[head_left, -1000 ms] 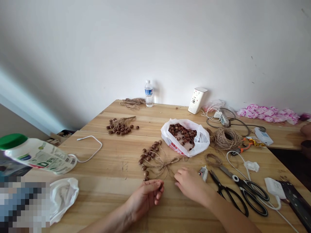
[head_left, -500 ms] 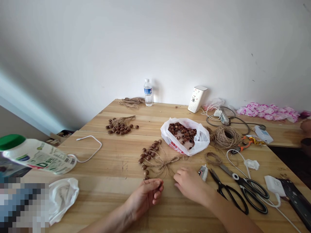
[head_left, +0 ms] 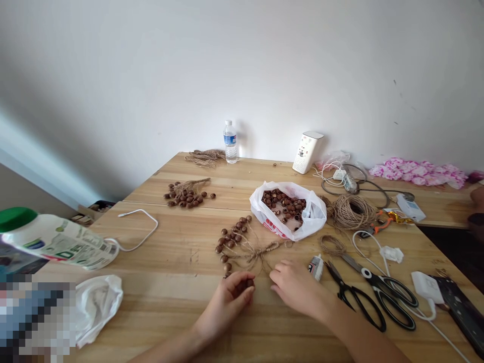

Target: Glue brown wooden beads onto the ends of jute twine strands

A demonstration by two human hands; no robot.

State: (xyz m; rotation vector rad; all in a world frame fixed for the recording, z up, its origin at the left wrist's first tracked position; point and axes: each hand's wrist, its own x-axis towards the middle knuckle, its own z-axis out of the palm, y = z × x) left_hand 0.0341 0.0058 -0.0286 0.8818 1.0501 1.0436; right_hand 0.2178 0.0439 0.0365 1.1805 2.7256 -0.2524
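My left hand (head_left: 230,298) is curled at the near side of the table, its thumb and fingers closed around a brown nut shell that is mostly hidden. Just beyond it lies a bundle of jute cords (head_left: 260,252) wound together, with several brown nut shells (head_left: 230,242) on the cord ends. To the right, my right hand (head_left: 297,287) rests low over the wood, fingers bent together beside the loose cord ends; what they hold, if anything, is hidden. A glue tube (head_left: 315,267) lies against the far side of that hand.
A white plastic bag (head_left: 257,201) holds many nut shells. Another corded bunch (head_left: 186,194) lies at back left. Two pairs of scissors (head_left: 359,297), a jute roll (head_left: 353,212), pliers (head_left: 378,227) and cables are at right. A water bottle (head_left: 230,143) stands behind; a green-capped bottle (head_left: 64,242) lies left.
My left hand has turned, its thumb dropping lower and its fingers curling over the top of the nut shell. The right hand has stayed nearly still.
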